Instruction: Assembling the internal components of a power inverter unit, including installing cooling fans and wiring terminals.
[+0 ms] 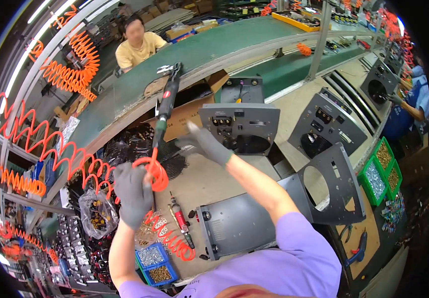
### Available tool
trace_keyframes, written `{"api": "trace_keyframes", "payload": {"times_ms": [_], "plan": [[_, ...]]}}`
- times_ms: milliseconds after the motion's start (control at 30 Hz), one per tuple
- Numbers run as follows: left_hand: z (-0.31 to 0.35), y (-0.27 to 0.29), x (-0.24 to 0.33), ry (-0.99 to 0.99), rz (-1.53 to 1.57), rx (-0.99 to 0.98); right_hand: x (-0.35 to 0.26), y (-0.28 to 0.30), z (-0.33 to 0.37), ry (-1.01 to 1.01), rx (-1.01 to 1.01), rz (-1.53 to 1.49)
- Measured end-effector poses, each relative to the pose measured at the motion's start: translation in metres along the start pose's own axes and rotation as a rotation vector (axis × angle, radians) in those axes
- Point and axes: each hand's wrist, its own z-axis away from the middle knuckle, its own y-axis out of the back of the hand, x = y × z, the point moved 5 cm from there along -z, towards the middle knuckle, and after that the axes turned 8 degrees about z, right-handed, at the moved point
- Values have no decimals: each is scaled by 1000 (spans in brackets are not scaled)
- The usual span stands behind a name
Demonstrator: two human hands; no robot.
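Both my hands wear grey gloves. My left hand is closed at an orange coiled air hose, whose loops come out beside the thumb. From these loops the hose runs up to a long black power screwdriver, tilted in front of the green shelf edge. My right hand is raised between that tool and a dark grey panel with sockets and a fan opening. Its fingers are apart, somewhat blurred, and hold nothing I can see. A black fan grille lies below it.
In front of me lies a grey metal housing. A red screwdriver lies beside blue screw trays. Right are another panel, green screw bins and pliers. Across the green shelf sits a person.
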Motion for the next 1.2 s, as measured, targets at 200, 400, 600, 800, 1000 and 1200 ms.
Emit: {"api": "trace_keyframes", "payload": {"times_ms": [200, 400, 600, 800, 1000, 1200], "plan": [[57, 26, 108, -85, 213, -212, 5, -22, -36, -117, -15, -331], [152, 17, 151, -341, 746, -237, 144, 23, 112, -391, 92, -69], [342, -61, 60, 909, 689, -74, 198, 77, 230, -485, 235, -210], [431, -202, 19, 795, 587, -406, 282, 72, 283, -512, 429, -300], [322, -232, 61, 1588, 1513, -570, 299, 68, 294, -553, 336, -157], [314, -242, 60, 1567, 1435, -616, 287, 31, 273, -582, 328, -143]]}}
